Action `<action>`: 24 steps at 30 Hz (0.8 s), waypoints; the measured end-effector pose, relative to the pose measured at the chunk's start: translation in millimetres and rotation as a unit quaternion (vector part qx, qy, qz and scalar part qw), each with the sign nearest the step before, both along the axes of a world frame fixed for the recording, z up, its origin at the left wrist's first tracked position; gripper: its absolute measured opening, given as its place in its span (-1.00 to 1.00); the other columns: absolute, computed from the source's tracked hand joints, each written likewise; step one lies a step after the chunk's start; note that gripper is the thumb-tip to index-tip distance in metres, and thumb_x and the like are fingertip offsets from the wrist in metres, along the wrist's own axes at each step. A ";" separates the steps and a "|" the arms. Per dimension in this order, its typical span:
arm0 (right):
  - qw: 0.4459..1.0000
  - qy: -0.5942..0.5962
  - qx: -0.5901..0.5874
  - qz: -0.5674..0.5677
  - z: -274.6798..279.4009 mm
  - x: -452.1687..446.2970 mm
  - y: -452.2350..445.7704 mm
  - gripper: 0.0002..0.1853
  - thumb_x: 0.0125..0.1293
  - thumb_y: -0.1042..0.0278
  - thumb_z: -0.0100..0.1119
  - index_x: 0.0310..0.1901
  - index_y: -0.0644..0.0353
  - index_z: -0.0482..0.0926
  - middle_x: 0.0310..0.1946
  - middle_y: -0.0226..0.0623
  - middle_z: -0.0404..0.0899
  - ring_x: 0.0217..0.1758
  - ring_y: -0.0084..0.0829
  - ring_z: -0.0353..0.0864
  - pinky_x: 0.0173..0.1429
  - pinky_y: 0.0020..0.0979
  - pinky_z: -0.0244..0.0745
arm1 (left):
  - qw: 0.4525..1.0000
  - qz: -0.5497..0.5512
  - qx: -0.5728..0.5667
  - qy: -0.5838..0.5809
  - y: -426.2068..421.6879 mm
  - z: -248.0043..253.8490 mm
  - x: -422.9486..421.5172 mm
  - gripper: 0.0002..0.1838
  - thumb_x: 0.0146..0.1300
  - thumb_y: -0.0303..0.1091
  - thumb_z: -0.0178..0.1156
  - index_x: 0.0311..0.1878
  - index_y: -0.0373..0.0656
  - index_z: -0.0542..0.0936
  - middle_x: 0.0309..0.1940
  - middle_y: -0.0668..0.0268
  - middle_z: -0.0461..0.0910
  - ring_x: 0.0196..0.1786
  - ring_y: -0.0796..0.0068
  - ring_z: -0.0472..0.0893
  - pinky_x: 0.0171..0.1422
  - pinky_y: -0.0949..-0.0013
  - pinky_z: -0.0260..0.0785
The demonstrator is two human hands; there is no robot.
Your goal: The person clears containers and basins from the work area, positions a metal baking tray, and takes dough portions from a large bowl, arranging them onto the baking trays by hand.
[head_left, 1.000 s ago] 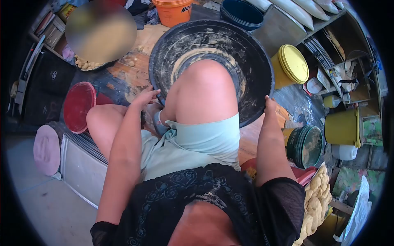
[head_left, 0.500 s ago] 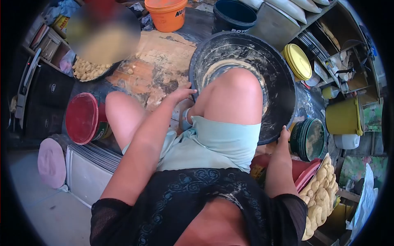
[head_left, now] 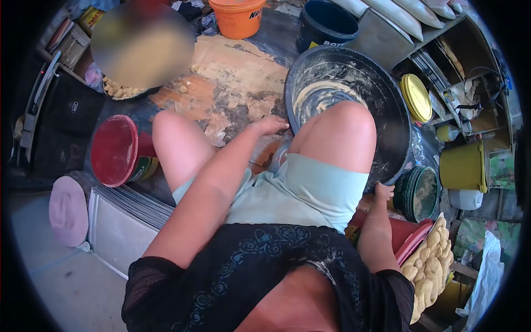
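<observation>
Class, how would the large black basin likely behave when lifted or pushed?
The black basin is probably light for its size: it looks plastic, with only pale residue showing inside, though the knee hides part. Its round shape suggests it could roll if stood on edge.

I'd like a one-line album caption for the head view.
Left hand and right hand at the edge of a pale-streaked black basin, with buckets around.

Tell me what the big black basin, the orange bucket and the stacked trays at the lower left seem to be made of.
Black basin: probably plastic, fairly dull, with a rounded rim and ringed inner wall.
Orange bucket: likely smooth plastic, evenly coloured with printed lettering.
Stacked trays: perhaps sheet metal, greyish with a soft sheen and thin edges.
</observation>
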State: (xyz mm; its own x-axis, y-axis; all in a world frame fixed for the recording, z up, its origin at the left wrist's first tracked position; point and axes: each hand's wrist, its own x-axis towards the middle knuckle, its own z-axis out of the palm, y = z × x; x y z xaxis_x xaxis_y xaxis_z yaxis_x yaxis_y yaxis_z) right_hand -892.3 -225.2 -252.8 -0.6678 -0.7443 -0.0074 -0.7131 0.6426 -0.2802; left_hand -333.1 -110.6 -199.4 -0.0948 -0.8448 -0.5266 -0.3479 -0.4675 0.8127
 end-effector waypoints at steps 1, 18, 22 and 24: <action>0.998 0.052 0.021 -0.024 46.8 50.9 19.0 -0.09 0.10 0.08 0.43 0.46 0.01 0.20 0.44 -0.10 0.22 0.49 -0.04 0.19 0.44 0.24 0.10 | 0.999 -0.027 -0.010 -0.045 0.2 4.5 7.1 -0.38 0.32 0.07 0.19 0.32 -0.10 0.51 0.30 0.12 0.50 0.34 0.21 0.46 0.36 0.20 0.31; 0.771 -0.375 0.020 0.515 66.9 269.0 -115.4 -0.59 0.28 0.14 0.28 0.03 0.29 0.61 -0.23 -0.22 0.70 -0.16 -0.42 0.64 -0.09 -0.38 0.53 | 0.935 0.282 -0.110 -0.186 154.2 238.1 184.5 -0.32 0.29 0.10 0.23 0.27 -0.28 0.53 0.09 0.14 0.63 0.07 0.30 0.59 0.15 0.29 0.41; 0.744 -0.383 0.122 0.534 80.1 318.3 -125.3 -0.67 0.36 0.22 0.23 0.04 0.25 0.61 -0.21 -0.35 0.67 -0.22 -0.52 0.61 -0.15 -0.43 0.51 | 0.885 0.373 -0.145 -0.237 176.5 226.0 223.7 -0.21 0.25 0.15 0.24 0.28 -0.42 0.47 0.16 -0.04 0.58 0.23 0.22 0.55 0.31 0.30 0.33; 0.726 -0.385 0.161 0.547 82.8 344.3 -133.9 -0.66 0.37 0.24 0.22 0.08 0.25 0.58 -0.19 -0.38 0.66 -0.26 -0.58 0.57 -0.17 -0.47 0.48 | 0.863 0.401 -0.137 -0.276 187.3 232.8 230.5 -0.20 0.24 0.16 0.25 0.27 -0.42 0.48 0.17 -0.09 0.56 0.25 0.16 0.54 0.33 0.28 0.32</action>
